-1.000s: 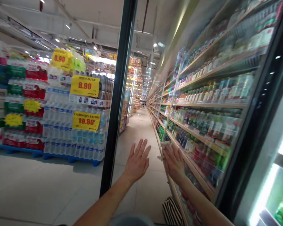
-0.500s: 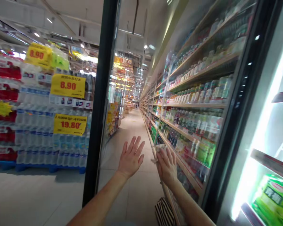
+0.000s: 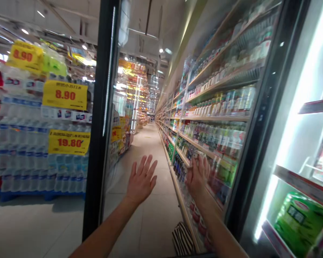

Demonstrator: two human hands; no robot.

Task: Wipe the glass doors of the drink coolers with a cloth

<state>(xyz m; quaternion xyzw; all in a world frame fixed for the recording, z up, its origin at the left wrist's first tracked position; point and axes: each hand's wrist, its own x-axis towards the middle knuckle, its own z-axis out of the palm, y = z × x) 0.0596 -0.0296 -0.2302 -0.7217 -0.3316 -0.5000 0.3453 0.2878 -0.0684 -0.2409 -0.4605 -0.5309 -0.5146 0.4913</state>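
Note:
A glass door with a black frame point(image 3: 95, 143) stands in front of me. My left hand point(image 3: 142, 181) lies flat against its pane, fingers spread, holding nothing. To the right, my right hand point(image 3: 197, 179) presses a pale, crumpled cloth point(image 3: 198, 154) on the same glass. Most of the cloth is hidden under the fingers, and this hand is slightly blurred. Shelves of bottled drinks point(image 3: 220, 102) appear in the pane behind my right hand; whether seen through it or reflected, I cannot tell.
Stacked water bottles point(image 3: 24, 157) with yellow price signs point(image 3: 65, 95) stand at left. Lit cooler shelves point(image 3: 304, 179) at right hold a green package point(image 3: 301, 218). Black-and-white striped material point(image 3: 183, 240) shows low in the pane. Pale tiled floor point(image 3: 57, 229) lies at lower left.
My right hand has moved right and slightly up across the glass with the cloth. My left hand stays flat on the pane. The whole view has shifted a little.

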